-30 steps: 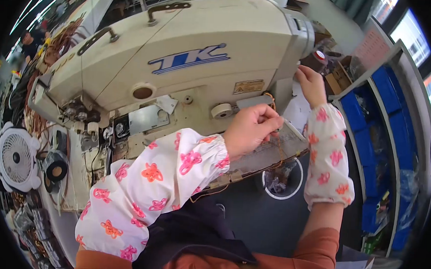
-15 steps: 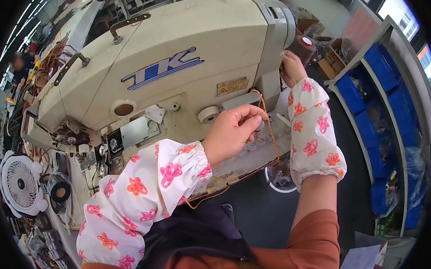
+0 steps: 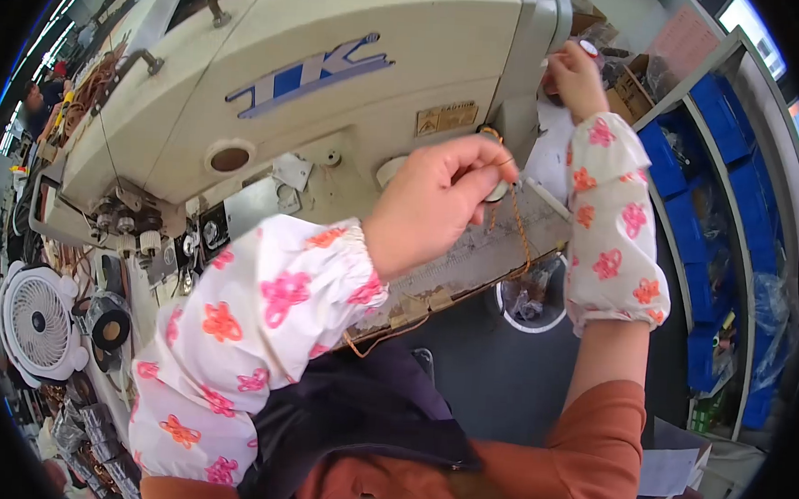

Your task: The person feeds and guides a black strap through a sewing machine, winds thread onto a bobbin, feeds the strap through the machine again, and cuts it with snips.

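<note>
My left hand [image 3: 443, 198] is closed in a pinch on a small round bobbin [image 3: 497, 192] over the right end of the machine bed. An orange-brown cord [image 3: 520, 230] hangs beside the bobbin and runs over the bed's edge. Further back on the right, my right hand [image 3: 575, 81] is raised by the end of the white sewing machine [image 3: 335, 93], its fingers bent together; what they hold, if anything, is too small to make out. A spool with a red and white top [image 3: 589, 49] stands just behind it.
A white fan [image 3: 38, 323] stands at the left. A white-rimmed bin [image 3: 532, 302] is on the floor below the bed's right end. Blue bins [image 3: 681, 215] fill a rack at the right. A cardboard box [image 3: 632, 92] lies behind my right hand. Far left, a person [image 3: 36, 108] is visible.
The view has shifted. My left hand has risen nearer the camera with the bobbin, and my right hand has moved slightly away from the machine's end.
</note>
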### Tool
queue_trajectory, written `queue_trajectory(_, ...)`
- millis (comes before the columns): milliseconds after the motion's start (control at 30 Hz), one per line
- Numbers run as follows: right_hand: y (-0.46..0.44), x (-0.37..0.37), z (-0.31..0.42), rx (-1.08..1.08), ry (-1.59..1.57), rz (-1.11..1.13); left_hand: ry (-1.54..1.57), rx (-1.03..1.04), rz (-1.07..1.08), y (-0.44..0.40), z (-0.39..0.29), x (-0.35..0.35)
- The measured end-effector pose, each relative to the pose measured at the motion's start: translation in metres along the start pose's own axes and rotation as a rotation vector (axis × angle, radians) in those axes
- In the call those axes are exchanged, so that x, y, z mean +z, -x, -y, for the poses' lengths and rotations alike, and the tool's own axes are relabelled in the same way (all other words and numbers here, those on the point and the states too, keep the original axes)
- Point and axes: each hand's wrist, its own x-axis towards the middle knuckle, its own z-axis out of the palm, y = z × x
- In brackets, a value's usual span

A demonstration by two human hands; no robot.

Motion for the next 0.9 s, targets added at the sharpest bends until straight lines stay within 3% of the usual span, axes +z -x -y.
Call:
queue_trajectory(100,0.058,-0.011,0.038,-0.242,0.185,-0.144,0.035,0.15,-0.05,0.012,-0.049,-0.003)
queue_trajectory(233,0.172,0.03,0.064,-0.239,0.236,-0.083,-0.166,0.244,-0.027,0.014,-0.059,-0.021)
queue_trajectory(300,0.215,0.079,0.081,-0.373,0.237,0.4,-0.133,0.131,0.064,0.014,-0.069,-0.02)
queue_trajectory(367,0.243,0.138,0.08,-0.599,0.205,0.538,-0.088,0.028,0.198,0.013,-0.077,-0.024)
queue_trajectory(467,0.258,0.23,0.062,-0.793,0.355,0.305,-0.348,0.19,-0.044,0.008,-0.074,-0.005)
queue_trajectory(500,0.262,0.254,0.047,-0.746,0.498,0.253,-0.35,0.232,-0.001,0.008,-0.074,-0.002)
queue_trajectory(567,0.248,0.253,0.054,-0.723,0.482,0.153,-0.256,0.169,0.001,0.004,-0.077,-0.004)
queue_trajectory(633,0.246,0.233,0.07,-0.61,0.648,0.591,-0.263,0.182,0.024,-0.004,-0.082,-0.005)
queue_trajectory(767,0.233,0.122,0.081,-0.307,0.194,0.383,-0.247,0.259,-0.007,-0.022,-0.089,-0.009)
queue_trajectory(867,0.196,0.049,0.06,-0.369,0.38,-0.185,-0.221,0.321,0.017,-0.034,-0.091,-0.008)
queue_trajectory(900,0.183,0.033,0.061,-0.177,0.602,-0.262,-0.221,0.375,0.038,-0.036,-0.09,-0.004)
